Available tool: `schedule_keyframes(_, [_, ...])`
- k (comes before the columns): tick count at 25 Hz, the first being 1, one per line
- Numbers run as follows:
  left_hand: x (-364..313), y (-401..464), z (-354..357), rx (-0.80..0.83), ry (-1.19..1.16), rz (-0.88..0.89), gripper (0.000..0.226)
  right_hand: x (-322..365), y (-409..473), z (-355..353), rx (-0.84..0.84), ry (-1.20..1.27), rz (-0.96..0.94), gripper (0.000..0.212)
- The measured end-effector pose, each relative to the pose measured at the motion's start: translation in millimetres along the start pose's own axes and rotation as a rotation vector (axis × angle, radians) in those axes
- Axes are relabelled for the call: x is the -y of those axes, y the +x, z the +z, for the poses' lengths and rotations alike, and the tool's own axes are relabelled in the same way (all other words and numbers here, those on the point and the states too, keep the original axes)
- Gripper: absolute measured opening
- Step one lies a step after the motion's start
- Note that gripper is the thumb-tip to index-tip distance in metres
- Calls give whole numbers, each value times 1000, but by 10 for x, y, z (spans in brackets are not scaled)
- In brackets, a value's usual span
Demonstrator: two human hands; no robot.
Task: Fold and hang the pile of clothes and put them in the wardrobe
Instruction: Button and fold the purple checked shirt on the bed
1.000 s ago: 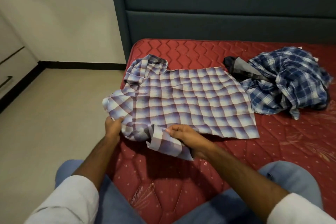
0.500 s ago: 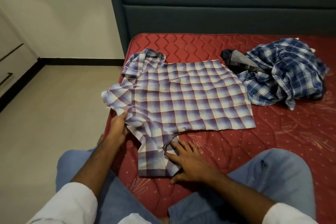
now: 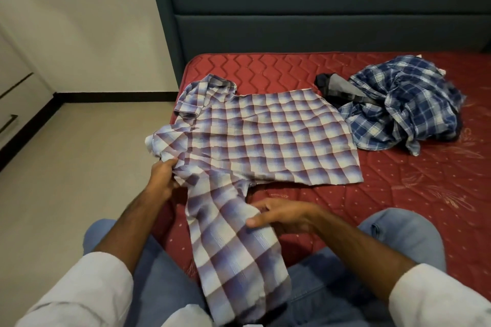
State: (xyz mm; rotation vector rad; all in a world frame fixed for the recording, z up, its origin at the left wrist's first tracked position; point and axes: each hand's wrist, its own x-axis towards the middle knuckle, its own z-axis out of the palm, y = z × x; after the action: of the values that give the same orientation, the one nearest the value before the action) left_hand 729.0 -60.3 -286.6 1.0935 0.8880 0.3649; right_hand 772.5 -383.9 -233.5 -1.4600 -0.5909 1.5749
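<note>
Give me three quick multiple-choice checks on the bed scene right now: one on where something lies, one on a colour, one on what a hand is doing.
1. Where does the crumpled dark blue plaid shirt lie relative to the spread purple-and-white checked shirt?
A. To its right, on the mattress
B. On the floor
C. Under it

2. What colour is the quilted mattress?
A. Grey
B. Red
C. Green

3. What is the left hand doing?
A. Resting on the knee
B. Lying flat on the floor
C. Gripping the checked shirt at its shoulder edge

Answers: 1 A, the blue plaid heap sits beside the checked shirt's hem, nearer the right side of the bed. 2 B, the bare quilted surface is red. 3 C, its fingers curl round the cloth, while the right hand holds the long sleeve drawn toward the person.
</note>
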Motion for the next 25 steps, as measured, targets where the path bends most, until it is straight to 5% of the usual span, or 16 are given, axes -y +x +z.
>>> schedule_keyframes(6, [391, 24, -288, 26, 237, -65, 29, -587, -216, 300, 120, 12, 111, 47])
schedule_keyframes(10, [457, 40, -401, -37, 528, 116, 42, -577, -448, 70, 63, 277, 77, 41])
schedule_keyframes(14, [442, -107, -363, -113, 827, 208, 63, -404, -718, -235, 53, 129, 237, 41])
schedule_keyframes(17, [427, -257, -190, -271, 1112, 501, 53, -363, -684, -157, 2, -59, 253, 54])
schedule_keyframes(19, [319, -354, 30, -90, 1209, 750, 28, -238, -636, -143, 4, -359, 279, 59])
schedule_keyframes(21, [245, -481, 336, 264, 1291, 826, 10, -131, -573, -414, -31, -695, 239, 47])
schedule_keyframes(23, [316, -619, 694, 518, 1544, 877, 23, -182, -537, -995, -322, -848, 208, 30])
schedule_keyframes(25, [504, -729, 974, 559, 1773, 948, 41, -365, -612, -1632, -750, -909, 282, 29])
